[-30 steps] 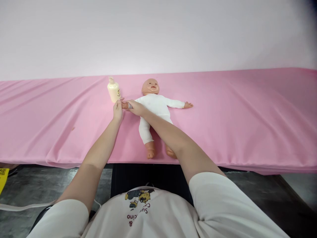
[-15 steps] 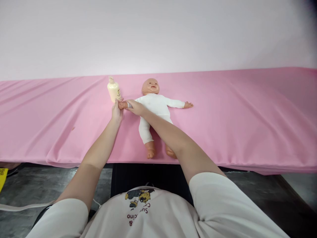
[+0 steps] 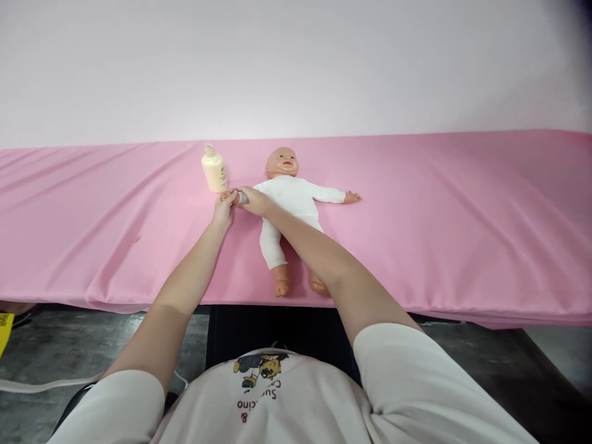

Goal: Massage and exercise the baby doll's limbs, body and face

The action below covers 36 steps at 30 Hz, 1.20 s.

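Pink sheet (image 3: pixel 416 216) covers the table, the doll (image 3: pixel 289 200) lying face-up. My left hand (image 3: pixel 224 209) pinches its tiny hand while my right hand (image 3: pixel 252 200) grips the sleeve, steadying the arm beside the lotion bottle (image 3: pixel 214 169).

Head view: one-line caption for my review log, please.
Both hands, left hand and right hand, grasp the baby doll by one arm beside a cream bottle on pink sheet.
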### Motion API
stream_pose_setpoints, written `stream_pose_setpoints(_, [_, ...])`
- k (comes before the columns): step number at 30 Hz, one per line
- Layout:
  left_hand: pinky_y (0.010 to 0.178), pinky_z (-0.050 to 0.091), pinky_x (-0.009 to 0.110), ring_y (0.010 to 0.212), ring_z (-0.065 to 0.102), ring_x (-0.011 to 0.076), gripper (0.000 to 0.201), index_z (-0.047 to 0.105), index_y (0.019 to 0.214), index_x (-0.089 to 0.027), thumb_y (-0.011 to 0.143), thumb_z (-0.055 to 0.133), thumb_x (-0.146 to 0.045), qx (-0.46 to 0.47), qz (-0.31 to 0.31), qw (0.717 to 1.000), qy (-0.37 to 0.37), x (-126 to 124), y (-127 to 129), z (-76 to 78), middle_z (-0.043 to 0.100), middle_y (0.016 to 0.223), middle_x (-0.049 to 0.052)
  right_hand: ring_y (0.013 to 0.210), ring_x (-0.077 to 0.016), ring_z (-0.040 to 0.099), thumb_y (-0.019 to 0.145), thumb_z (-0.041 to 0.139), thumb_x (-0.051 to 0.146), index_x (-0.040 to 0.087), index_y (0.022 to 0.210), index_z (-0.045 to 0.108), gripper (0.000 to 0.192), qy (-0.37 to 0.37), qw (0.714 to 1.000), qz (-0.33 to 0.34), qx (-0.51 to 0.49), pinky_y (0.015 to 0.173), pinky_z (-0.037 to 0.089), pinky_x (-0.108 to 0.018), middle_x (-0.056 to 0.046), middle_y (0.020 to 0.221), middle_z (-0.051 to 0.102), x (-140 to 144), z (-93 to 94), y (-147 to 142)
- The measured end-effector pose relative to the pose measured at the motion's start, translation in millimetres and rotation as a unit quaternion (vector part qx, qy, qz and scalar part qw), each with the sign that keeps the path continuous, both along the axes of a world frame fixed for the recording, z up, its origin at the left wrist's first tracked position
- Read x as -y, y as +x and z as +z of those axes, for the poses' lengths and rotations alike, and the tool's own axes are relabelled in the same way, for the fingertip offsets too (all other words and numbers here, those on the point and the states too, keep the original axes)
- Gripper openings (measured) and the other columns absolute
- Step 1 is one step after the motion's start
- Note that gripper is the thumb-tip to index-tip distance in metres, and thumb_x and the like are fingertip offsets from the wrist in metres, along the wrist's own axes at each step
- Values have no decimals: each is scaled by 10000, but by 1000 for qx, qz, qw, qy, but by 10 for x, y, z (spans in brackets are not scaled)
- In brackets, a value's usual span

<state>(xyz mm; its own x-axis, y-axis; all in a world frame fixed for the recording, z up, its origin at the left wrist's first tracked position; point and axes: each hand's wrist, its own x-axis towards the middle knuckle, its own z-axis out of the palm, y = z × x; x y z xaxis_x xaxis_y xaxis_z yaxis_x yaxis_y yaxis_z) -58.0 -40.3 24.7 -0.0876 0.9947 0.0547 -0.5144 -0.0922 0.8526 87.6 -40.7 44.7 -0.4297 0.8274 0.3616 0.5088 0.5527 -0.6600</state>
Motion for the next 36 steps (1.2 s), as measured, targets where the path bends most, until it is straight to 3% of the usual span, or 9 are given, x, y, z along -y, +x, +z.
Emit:
stream_pose_setpoints(6, [875, 562, 299, 883, 712, 165, 245, 667, 811, -198, 834, 779, -415, 11, 17, 999, 25, -11, 4, 5, 741, 877, 36, 1299, -257, 613, 883, 676, 319, 170, 1398, 583, 544, -1, 1000, -2, 8, 1160, 477, -441, -131, 1416, 618, 11, -1, -6])
stream_pose_setpoints(9, [907, 558, 323, 909, 717, 179, 274, 665, 813, -201, 839, 776, -451, 14, 22, 999, 25, -17, 0, 11, 740, 876, 38, 1331, -263, 596, 912, 655, 366, 184, 1416, 574, 541, 4, 1000, 1, 10, 1190, 457, -453, -127, 1442, 605, 2, -17, -3])
stream_pose_setpoints(17, [915, 554, 303, 913, 711, 158, 212, 630, 812, -215, 793, 822, -303, 44, 47, 998, 21, -78, -91, 9, 727, 872, 16, 1382, -247, 560, 993, 542, 372, 224, 1506, 518, 534, 24, 999, 12, 33, 1235, 423, -446, -104, 1475, 584, -10, -51, 12])
stream_pose_setpoints(21, [902, 562, 302, 975, 715, 176, 194, 643, 823, -218, 885, 738, -375, 40, 17, 999, 8, -85, -102, 14, 734, 898, 39, 1361, -258, 572, 999, 520, 367, 239, 1509, 519, 525, 24, 999, -6, 36, 1210, 449, -464, -101, 1471, 586, 10, -33, 9])
stream_pose_setpoints(26, [869, 558, 322, 973, 720, 196, 159, 655, 854, -213, 848, 786, -304, 36, -41, 998, -10, -32, -61, 23, 724, 891, 37, 1360, -263, 579, 984, 512, 312, 237, 1493, 531, 514, 7, 999, -22, 48, 1190, 467, -479, -93, 1490, 577, 38, -9, 7])
stream_pose_setpoints(31, [910, 563, 317, 1009, 718, 183, 57, 684, 898, -201, 879, 723, -163, 69, -26, 997, -39, 16, -23, 61, 747, 945, 39, 1351, -270, 588, 902, 652, 320, 194, 1457, 546, 579, 3, 999, -20, 33, 1177, 478, -458, -117, 1476, 581, 46, 0, -3])
stream_pose_setpoints(36, [1012, 547, 322, 1112, 708, 193, 70, 692, 887, -197, 879, 751, -235, 58, -13, 998, -3, 30, -2, 77, 756, 976, 51, 1356, -276, 585, 861, 704, 317, 189, 1431, 544, 605, 9, 999, -30, 22, 1173, 481, -469, -123, 1478, 578, 33, -12, -16])
